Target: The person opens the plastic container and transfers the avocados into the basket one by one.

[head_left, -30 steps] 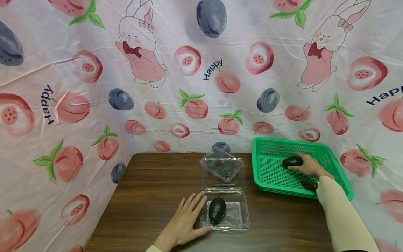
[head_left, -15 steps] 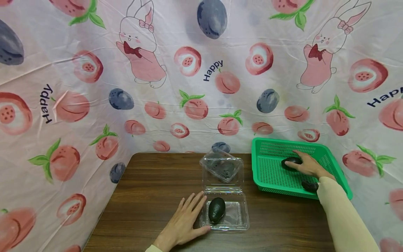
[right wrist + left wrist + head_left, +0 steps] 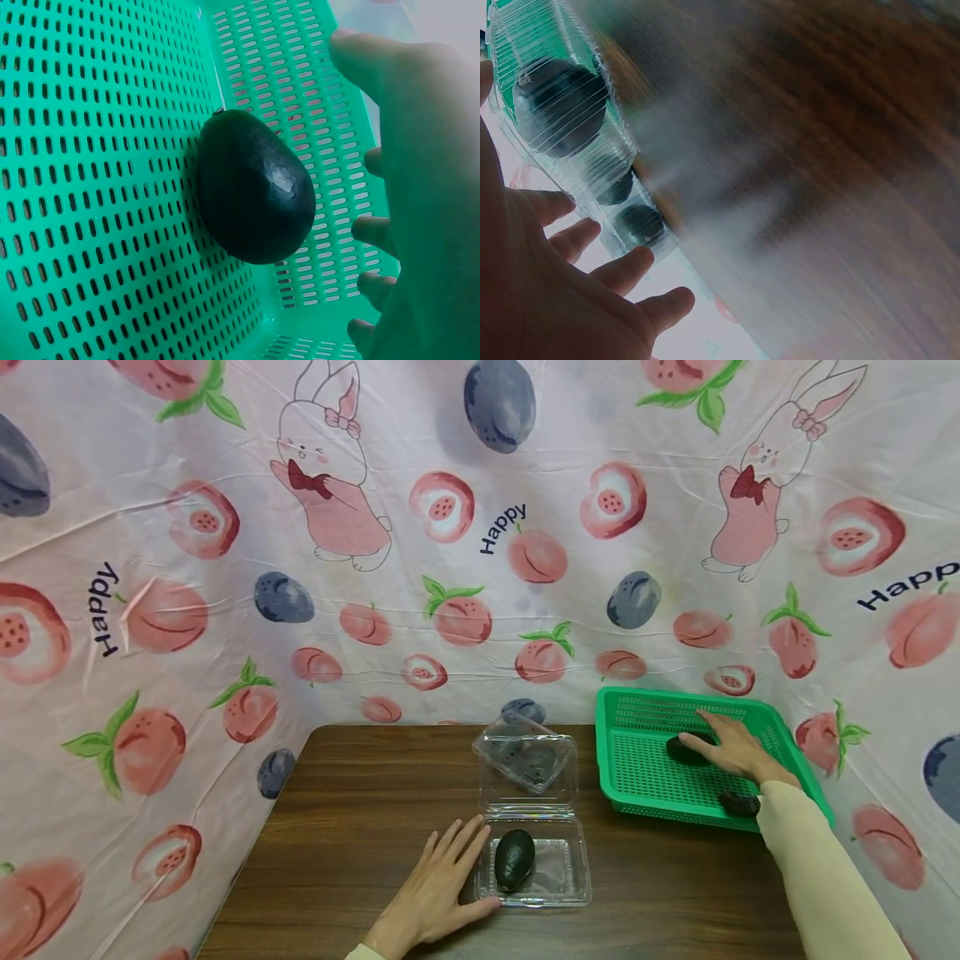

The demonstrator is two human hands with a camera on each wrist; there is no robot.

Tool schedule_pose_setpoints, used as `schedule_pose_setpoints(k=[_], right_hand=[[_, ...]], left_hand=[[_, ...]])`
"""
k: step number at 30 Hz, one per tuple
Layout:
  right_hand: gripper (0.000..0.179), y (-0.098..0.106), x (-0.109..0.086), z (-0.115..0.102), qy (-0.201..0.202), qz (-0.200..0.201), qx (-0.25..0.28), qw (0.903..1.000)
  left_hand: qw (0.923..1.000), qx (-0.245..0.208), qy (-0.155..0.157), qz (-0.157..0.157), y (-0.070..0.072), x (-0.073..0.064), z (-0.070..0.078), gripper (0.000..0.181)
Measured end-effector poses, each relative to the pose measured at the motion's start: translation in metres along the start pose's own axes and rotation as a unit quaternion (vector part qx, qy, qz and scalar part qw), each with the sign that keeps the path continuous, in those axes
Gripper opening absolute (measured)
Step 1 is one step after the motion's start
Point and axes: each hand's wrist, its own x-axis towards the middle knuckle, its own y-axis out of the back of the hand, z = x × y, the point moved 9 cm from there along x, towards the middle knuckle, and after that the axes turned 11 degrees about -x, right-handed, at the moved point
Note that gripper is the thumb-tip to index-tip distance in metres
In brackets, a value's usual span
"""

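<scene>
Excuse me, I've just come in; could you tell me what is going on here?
A person's right hand hovers by a dark avocado in a green basket, fingers loose and not gripping it. Their left hand rests at the left side of an open clear container, which holds a second avocado. Another dark item lies in the basket, near the right sleeve.
</scene>
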Motion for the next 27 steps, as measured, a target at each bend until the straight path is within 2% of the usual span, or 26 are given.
schedule_pose_setpoints(k=[12, 27], right_hand=[[0.101, 0.011, -0.005, -0.003, -0.002, 0.027, -0.029, 0.9992], [0.092, 0.021, -0.025, -0.021, 0.017, 0.068, -0.05, 0.9962]], left_hand=[[1.0, -0.007, 0.003, -0.001, 0.001, 0.001, 0.001, 0.104], [0.9999, -0.012, 0.005, -0.003, -0.002, 0.001, -0.001, 0.105]])
